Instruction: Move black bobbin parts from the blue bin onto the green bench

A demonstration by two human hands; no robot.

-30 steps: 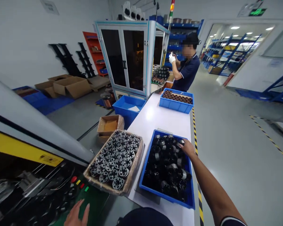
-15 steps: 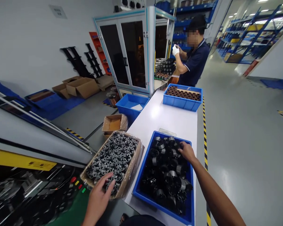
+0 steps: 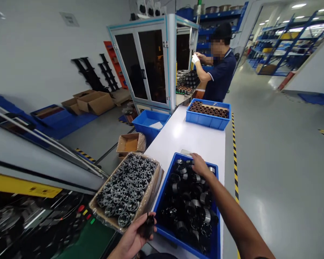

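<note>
My left hand (image 3: pixel 132 238) is at the bottom edge, fingers curled round a small black part (image 3: pixel 149 225) just in front of the cardboard tray (image 3: pixel 151 197) of round slotted metal cores. My right hand (image 3: pixel 199 165) reaches over the far end of the blue bin (image 3: pixel 215 230) full of black cylindrical housings, fingers bent down among them; whether it grips one is hidden.
Both containers sit on a long white table (image 3: pixel 189 138). A second blue bin (image 3: pixel 207 121) of copper-wound parts stands at its far end, where a person in white gloves (image 3: pixel 218 77) works at a glass-door machine (image 3: pixel 151 64). A machine control panel (image 3: pixel 78 223) lies at my lower left.
My left hand rose from the control panel to the cardboard tray and now holds a black part. My right hand shifted left along the far end of the blue bin.
</note>
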